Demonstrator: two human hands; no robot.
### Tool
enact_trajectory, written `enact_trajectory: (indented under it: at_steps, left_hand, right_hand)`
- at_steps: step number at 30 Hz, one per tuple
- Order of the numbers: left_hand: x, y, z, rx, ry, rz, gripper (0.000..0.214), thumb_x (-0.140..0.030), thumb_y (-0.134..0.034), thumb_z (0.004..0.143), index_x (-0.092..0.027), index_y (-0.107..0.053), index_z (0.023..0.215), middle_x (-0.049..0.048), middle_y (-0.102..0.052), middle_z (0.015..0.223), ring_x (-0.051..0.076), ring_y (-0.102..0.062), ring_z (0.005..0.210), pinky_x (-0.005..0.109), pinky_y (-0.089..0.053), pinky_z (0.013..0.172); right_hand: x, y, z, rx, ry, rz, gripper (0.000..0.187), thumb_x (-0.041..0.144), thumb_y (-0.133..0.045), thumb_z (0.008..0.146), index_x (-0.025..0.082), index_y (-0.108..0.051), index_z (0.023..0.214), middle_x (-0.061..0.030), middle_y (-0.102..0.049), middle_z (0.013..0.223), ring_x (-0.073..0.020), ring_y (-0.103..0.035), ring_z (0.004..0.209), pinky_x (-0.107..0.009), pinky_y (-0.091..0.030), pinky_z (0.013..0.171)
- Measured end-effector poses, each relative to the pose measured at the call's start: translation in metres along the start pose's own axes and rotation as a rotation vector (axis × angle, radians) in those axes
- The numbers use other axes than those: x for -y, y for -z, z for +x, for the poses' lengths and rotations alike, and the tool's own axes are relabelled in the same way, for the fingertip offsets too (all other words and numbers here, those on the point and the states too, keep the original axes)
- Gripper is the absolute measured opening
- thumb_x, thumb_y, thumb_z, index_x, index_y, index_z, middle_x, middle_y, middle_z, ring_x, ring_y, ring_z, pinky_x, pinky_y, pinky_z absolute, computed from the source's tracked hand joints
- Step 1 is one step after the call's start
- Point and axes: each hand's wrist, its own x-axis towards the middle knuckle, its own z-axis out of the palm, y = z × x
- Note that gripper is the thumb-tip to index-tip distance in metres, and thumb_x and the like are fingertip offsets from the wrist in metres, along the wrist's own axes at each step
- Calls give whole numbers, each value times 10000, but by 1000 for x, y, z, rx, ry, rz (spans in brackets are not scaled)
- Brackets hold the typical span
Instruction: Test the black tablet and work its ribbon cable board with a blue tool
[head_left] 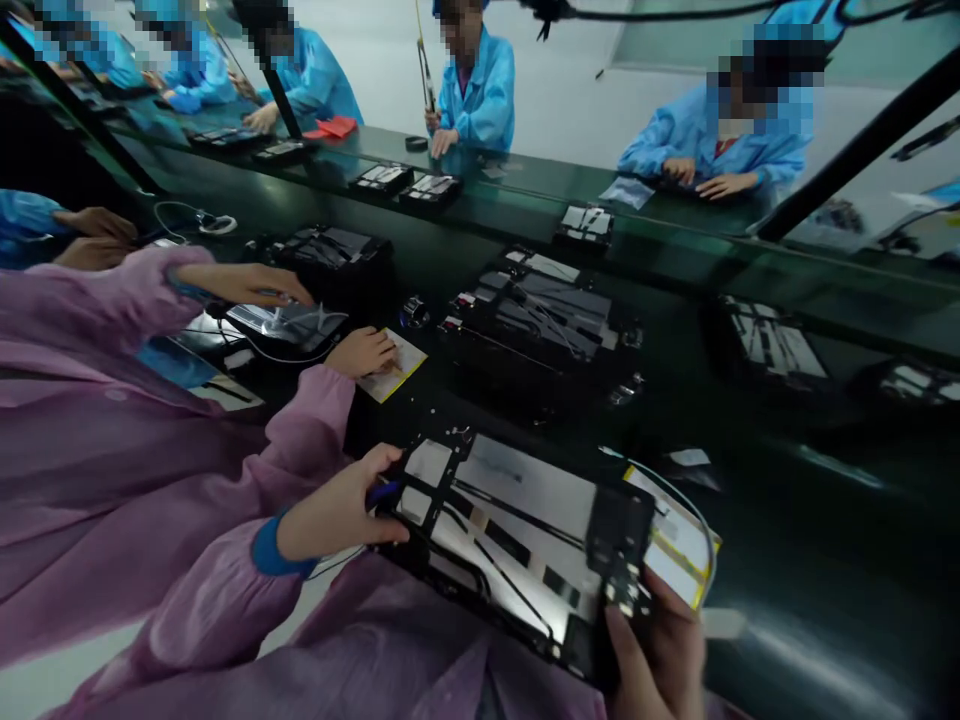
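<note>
An opened tablet back, a black frame with silver plates, dark cables and a small black circuit board, lies tilted close in front of me. My left hand grips its left edge, thumb on top, with a small blue thing under the fingers. My right hand holds the lower right corner, thumb pressed beside the circuit board. A yellow-edged sheet sticks out from under the right end.
A co-worker in a pink sleeve on my left presses a yellow-edged card and reaches over another unit. More opened tablets sit on the dark green conveyor. People in blue coats work along the far side.
</note>
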Motion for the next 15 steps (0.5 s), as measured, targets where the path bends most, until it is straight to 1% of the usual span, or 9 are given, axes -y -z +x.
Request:
enact_trajectory:
  at_steps: [2,4,5,7,9,11,13,15]
  left_hand:
    - [13,-5,12,-7,6,56,559,-367,-768,611,-203,-520,1085,54,-630,1013,230,-619,923,334,-522,823]
    - [19,-9,27,-38,-21,83,508,-400,-734,658,-199,-529,1078,51,-638,1027,229,-616,953,340,-504,869]
    - [20,-10,35,-53,-26,85,485,-416,-711,689,-198,-533,1083,49,-643,1028,225,-620,942,342,-501,873]
    - [23,-13,48,-89,-11,88,452,-434,-659,746,-189,-542,1108,52,-652,1006,219,-630,892,345,-505,851]
    - [26,-14,56,-130,-2,139,432,-430,-625,778,-175,-570,1122,69,-659,990,232,-635,887,356,-504,850]
    - [30,-13,61,-173,-15,242,399,-416,-616,788,-165,-619,1098,91,-659,972,250,-631,904,370,-498,862]
    - [31,-12,63,-203,-35,331,357,-394,-597,805,-163,-657,1071,101,-651,946,251,-627,891,373,-501,855]
    - [29,-11,64,-218,-75,365,345,-361,-562,834,-167,-658,1103,105,-640,979,237,-625,907,359,-504,861]
  right_hand:
    - [-20,-6,7,140,-54,27,486,401,-603,849,254,-442,1283,-116,-531,1334,-265,-516,1227,-489,-444,1008]
    - [-34,-15,17,245,-90,42,554,453,-612,829,241,-422,1304,-126,-520,1346,-264,-511,1235,-466,-451,1007]
    - [-38,-20,21,267,-96,40,587,478,-602,828,236,-403,1324,-132,-480,1388,-267,-471,1278,-473,-420,1041]
    - [-40,-31,27,266,-59,-20,622,508,-553,849,220,-364,1367,-146,-361,1476,-278,-339,1375,-510,-307,1118]
    - [-37,-41,29,269,72,-175,655,512,-523,864,190,-330,1400,-174,-280,1510,-298,-229,1421,-552,-238,1136]
    - [-31,-49,28,292,263,-404,728,523,-558,838,163,-312,1421,-205,-207,1529,-347,-157,1433,-602,-244,1110]
    - [-24,-54,28,324,443,-640,784,531,-604,801,175,-311,1434,-206,-149,1546,-409,-120,1425,-665,-255,1063]
    - [-19,-59,30,350,563,-797,780,525,-609,800,196,-311,1441,-196,-147,1550,-435,-131,1413,-688,-277,1029]
